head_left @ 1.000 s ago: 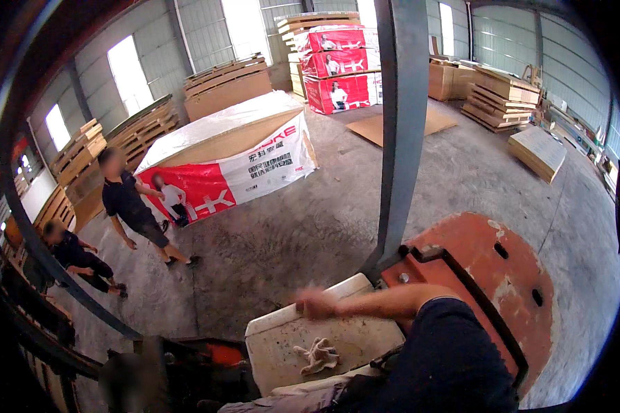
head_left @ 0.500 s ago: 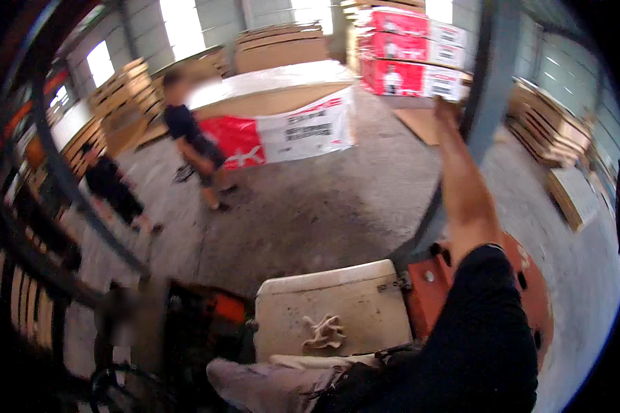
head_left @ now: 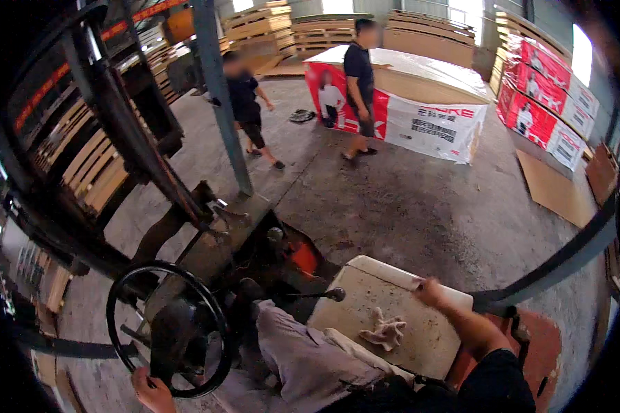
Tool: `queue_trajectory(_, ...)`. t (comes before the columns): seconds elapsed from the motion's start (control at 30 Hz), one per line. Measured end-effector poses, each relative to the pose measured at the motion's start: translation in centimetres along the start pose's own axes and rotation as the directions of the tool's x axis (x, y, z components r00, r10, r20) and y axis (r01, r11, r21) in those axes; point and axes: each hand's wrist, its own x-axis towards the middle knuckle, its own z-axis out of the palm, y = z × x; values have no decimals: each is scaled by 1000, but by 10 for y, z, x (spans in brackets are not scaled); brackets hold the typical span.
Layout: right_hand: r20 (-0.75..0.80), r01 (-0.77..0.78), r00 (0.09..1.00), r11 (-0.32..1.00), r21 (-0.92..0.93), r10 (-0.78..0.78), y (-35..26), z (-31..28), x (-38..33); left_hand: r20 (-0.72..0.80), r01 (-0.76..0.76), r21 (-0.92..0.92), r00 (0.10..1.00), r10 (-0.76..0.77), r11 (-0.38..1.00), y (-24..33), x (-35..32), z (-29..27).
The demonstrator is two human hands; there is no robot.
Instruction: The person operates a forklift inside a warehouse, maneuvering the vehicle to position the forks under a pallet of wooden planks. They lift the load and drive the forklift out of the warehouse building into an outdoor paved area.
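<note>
My left hand (head_left: 153, 391) is at the lower rim of a black steering wheel (head_left: 115, 323), its fingers closed around it. My right hand (head_left: 430, 293) is over the far right part of a worn cream-white cover (head_left: 410, 292) beside my seat. Its fingers look curled in; what they hold, if anything, is hidden. On that cover, nearer to me, lies a crumpled off-white work glove (head_left: 384, 329). A lever with a black knob (head_left: 335, 294) sticks out between my leg and the cover. Neither hand touches the glove.
Forklift mast rails (head_left: 134, 131) rise at the left, and a grey post (head_left: 220, 96) stands ahead. Two people, one (head_left: 248, 100) beside the post and another (head_left: 359, 76) by a wrapped board stack (head_left: 427, 131), are on the floor. Red-and-white packs (head_left: 544, 96) stand at far right.
My view has swung left, bringing the steering wheel and my left hand into sight. My right arm, stretched far out at the grey post, has come down over the cover.
</note>
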Motion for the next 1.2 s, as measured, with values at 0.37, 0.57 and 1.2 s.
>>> queue_trajectory(0.37,-24,308,951,945,113,-307,-224,73,-34,-94,22,-116,995,-33,993,-19,223,43)
queue_trajectory(0.57,72,366,928,930,0,-365,-265,110,-14,-4,17,-344,1000,-19,939,39,275,55)
queue_trajectory(1.2,87,190,981,951,-243,-174,-247,102,-143,48,-1,-365,999,20,931,29,200,-48)
